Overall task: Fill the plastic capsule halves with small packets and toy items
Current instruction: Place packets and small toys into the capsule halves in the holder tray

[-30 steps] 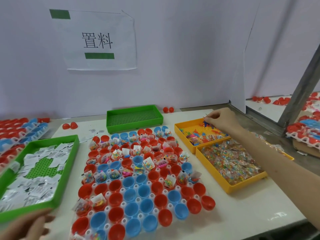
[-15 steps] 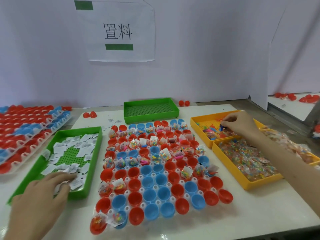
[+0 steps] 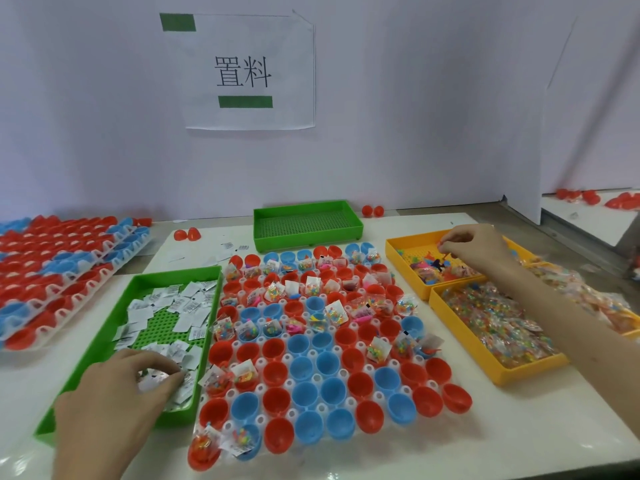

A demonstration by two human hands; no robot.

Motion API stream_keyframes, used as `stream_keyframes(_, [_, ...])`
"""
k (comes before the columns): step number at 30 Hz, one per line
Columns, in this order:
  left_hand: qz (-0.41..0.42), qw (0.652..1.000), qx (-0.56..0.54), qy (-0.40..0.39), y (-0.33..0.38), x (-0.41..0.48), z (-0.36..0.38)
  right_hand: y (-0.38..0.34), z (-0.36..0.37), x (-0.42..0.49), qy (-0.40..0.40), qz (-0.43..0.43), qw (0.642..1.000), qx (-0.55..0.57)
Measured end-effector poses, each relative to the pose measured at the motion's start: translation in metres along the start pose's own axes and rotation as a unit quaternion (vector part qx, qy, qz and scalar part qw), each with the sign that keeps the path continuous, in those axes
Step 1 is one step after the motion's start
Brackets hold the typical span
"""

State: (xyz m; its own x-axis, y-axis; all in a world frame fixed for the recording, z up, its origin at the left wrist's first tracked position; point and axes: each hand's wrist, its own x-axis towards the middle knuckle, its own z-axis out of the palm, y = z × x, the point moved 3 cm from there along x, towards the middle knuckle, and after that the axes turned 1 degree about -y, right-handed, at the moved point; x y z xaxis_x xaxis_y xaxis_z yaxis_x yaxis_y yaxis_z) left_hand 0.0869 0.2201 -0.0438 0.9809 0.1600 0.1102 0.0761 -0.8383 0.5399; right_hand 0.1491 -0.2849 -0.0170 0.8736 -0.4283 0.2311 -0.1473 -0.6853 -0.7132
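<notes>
Gathering stock with both hands. Left hand (image 3: pixel 114 407) is curled over white packets (image 3: pixel 173 306) in the near green tray (image 3: pixel 100 344), fingertips pinching a few; count unclear. Right hand (image 3: pixel 474 249) pinches a small toy piece (image 3: pixel 441 244) above the far yellow tray (image 3: pixel 415 237). Capsule halves (image 3: pixel 301 367) sit between the trays, near rows mostly empty. Best lift single items and drop each squarely into an unfilled cup.

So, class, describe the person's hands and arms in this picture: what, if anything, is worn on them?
Both are bare. The left hand has no glove, ring or watch, and shows only to the wrist. The right hand is likewise ungloved and ringless. Its forearm runs bare to the frame edge, with no sleeve or band in view.
</notes>
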Motion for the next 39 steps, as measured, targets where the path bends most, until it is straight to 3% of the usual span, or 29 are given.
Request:
stream_keyframes(4, [0.042, 0.994, -0.028, 0.099, 0.005, 0.000, -0.004, -0.006, -0.007, -0.003, 0.045, 0.002, 0.997, 0.059])
stream_keyframes(8, [0.094, 0.960, -0.170, 0.202, 0.011, -0.004, -0.011, -0.038, -0.012, -0.021, 0.069, -0.057, 0.994, 0.064])
stream_keyframes(14, [0.144, 0.914, -0.296, 0.237, 0.074, -0.012, -0.026, -0.127, -0.010, -0.090, -0.042, -0.132, 0.952, 0.272])
stream_keyframes(17, [0.146, 0.884, -0.389, 0.214, 0.107, -0.019, -0.022, -0.155, -0.009, -0.132, -0.049, -0.138, 0.911, 0.385])
stream_keyframes(21, [0.127, 0.803, -0.568, 0.125, 0.140, -0.037, -0.003, -0.164, 0.013, -0.175, -0.068, -0.090, 0.874, 0.472])
stream_keyframes(24, [0.084, 0.746, -0.656, 0.072, 0.153, -0.050, 0.013, -0.166, 0.033, -0.185, -0.104, -0.066, 0.866, 0.486])
stream_keyframes(27, [0.064, 0.718, -0.692, 0.043, 0.160, -0.057, 0.019, -0.169, 0.039, -0.187, -0.126, -0.072, 0.857, 0.495])
stream_keyframes(30, [0.073, 0.711, -0.699, 0.006, 0.167, -0.063, 0.018, -0.171, 0.040, -0.188, -0.131, -0.082, 0.845, 0.513])
stream_keyframes(33, [0.077, 0.712, -0.698, -0.015, 0.168, -0.066, 0.017, -0.170, 0.037, -0.189, -0.089, -0.090, 0.857, 0.500])
stream_keyframes(39, [0.107, 0.770, -0.625, -0.069, 0.167, -0.067, 0.019, -0.163, 0.031, -0.190, -0.064, -0.110, 0.893, 0.431])
